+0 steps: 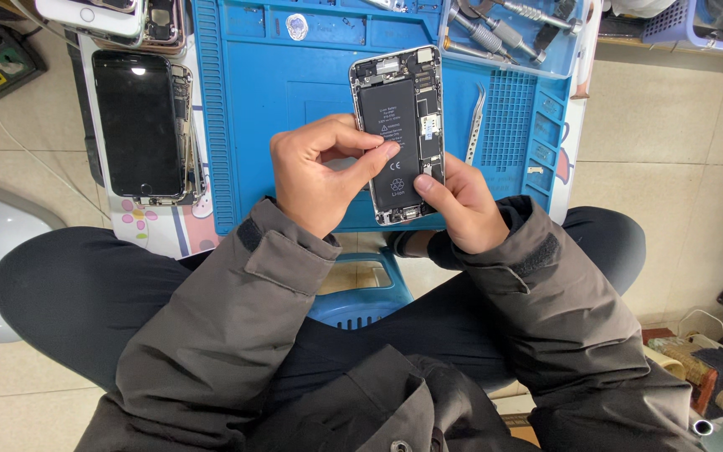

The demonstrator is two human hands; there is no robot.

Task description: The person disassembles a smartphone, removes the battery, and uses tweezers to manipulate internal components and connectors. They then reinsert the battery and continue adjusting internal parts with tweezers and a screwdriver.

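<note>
An opened phone body (399, 125) with a black battery and bare circuit parts is held upright over a blue work mat (269, 92). My right hand (462, 209) grips its lower right corner. My left hand (320, 176) reaches in from the left, thumb and forefinger pinched against the battery's left edge; whether they hold something small I cannot tell.
Metal tweezers (474, 125) lie on the mat right of the phone. A clear tray (512, 33) of screwdrivers sits at the back right. A black phone screen (140, 121) lies to the left, more phones (115, 17) behind it. A blue stool (361, 289) stands between my knees.
</note>
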